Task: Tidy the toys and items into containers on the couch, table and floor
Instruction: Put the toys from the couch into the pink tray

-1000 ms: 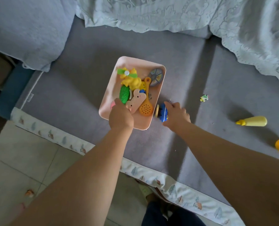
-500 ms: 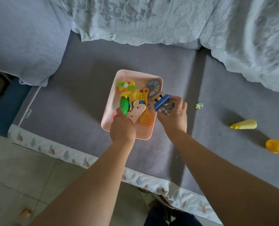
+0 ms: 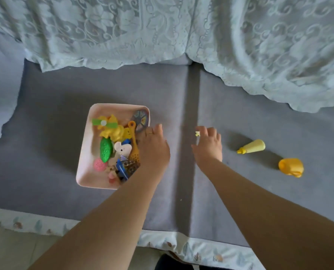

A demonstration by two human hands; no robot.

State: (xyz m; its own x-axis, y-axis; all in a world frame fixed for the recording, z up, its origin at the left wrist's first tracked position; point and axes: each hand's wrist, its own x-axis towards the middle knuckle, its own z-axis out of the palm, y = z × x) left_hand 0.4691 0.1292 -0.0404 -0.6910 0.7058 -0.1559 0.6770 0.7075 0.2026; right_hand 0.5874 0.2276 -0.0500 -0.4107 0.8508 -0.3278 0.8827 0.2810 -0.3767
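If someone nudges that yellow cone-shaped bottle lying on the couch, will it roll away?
The yellow cone-shaped bottle lies on its side, so it probably rolls, likely curving because it tapers. It looks like light plastic, and the soft couch cushion should slow it.

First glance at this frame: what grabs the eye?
The pink tray on the grey couch seat, heaped with bright toys, with the left hand resting on its right edge. Right of the seat seam, the right hand reaches for a small yellow-white piece at its fingertips. Further right lie a yellow cone-shaped toy and a yellow cup on its side.
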